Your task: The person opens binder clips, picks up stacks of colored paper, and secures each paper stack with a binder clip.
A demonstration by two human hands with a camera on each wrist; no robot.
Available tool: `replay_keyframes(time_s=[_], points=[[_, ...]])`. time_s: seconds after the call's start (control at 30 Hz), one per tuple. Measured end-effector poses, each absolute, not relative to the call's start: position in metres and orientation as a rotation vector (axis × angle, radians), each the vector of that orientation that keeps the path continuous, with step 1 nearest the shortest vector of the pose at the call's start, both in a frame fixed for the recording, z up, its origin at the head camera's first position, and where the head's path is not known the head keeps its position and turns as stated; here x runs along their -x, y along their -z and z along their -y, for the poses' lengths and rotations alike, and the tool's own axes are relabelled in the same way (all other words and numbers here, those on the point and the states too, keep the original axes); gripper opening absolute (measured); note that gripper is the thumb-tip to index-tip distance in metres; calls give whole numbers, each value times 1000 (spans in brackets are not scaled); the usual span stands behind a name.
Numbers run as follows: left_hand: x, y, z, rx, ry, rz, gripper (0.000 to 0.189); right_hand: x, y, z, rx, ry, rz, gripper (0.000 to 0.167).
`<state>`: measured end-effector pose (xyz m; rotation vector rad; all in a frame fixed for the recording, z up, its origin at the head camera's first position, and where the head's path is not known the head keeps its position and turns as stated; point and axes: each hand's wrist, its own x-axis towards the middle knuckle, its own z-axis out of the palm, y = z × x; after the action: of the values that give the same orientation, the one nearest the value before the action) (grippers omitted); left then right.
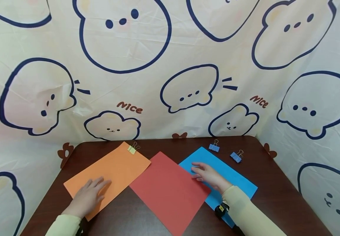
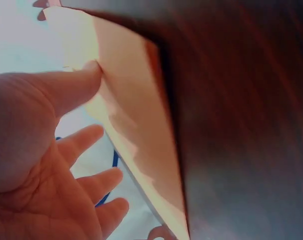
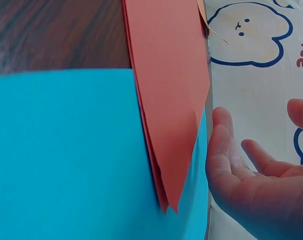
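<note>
A stack of orange paper [image 1: 122, 170] lies slanted on the left of the dark wooden table, a yellow binder clip [image 1: 132, 149] at its far corner. My left hand [image 1: 85, 199] is over its near part with fingers spread; in the left wrist view the thumb [image 2: 74, 86] overlaps the orange sheet. Red paper [image 1: 170, 190] sits in the middle, its right corner lying over blue paper [image 1: 240, 180]. My right hand [image 1: 210, 177] hovers where red and blue overlap, fingers loosely bent and holding nothing. In the right wrist view the red paper [image 3: 164, 75] shows more than one layer.
Two blue binder clips [image 1: 214, 146] [image 1: 236, 156] stand on the table [image 1: 285, 200] beyond the blue paper, toward the far right. A white cloth [image 1: 146, 88] with cartoon outlines hangs behind the table and along both sides.
</note>
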<state>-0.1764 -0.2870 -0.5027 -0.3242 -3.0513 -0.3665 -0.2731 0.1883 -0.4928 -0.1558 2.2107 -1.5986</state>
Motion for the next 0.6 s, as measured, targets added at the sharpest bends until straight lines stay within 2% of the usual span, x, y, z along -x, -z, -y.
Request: replay_keyframes(time_s=[0.2, 0.6], points=[[181, 505, 293, 352, 471, 3121, 49, 273, 493, -190, 133, 1586, -2237, 61], [180, 503, 290, 202, 545, 3224, 50, 273, 494, -191, 91, 1573, -2275, 57]])
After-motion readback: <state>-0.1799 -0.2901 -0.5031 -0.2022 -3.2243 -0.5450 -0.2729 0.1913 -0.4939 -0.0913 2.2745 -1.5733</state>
